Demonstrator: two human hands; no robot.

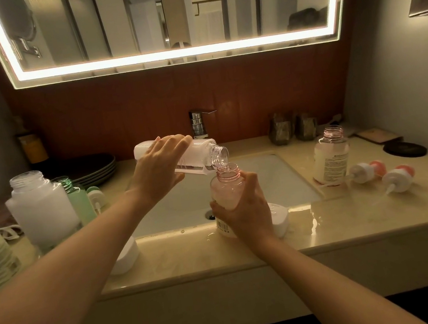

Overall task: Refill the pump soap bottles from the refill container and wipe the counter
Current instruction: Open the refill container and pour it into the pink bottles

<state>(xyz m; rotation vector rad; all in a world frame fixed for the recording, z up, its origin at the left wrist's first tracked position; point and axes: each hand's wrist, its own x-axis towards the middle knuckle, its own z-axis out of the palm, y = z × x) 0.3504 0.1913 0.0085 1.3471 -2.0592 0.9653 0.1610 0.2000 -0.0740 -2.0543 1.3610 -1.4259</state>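
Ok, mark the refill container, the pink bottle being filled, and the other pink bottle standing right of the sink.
refill container [201, 150]: head view, shoulder behind its open neck.
pink bottle being filled [222, 192]: head view, upper body under the neck.
other pink bottle [330, 166]: head view, middle of its label.

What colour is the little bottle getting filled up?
The bottle is see-through pink, best seen in the head view.

Clear refill container [204, 153] pouring above the sink [279, 176]
It is lying nearly level, its open mouth meeting the uncapped pink soap bottle [225, 189], which is standing upright at the sink's front edge.
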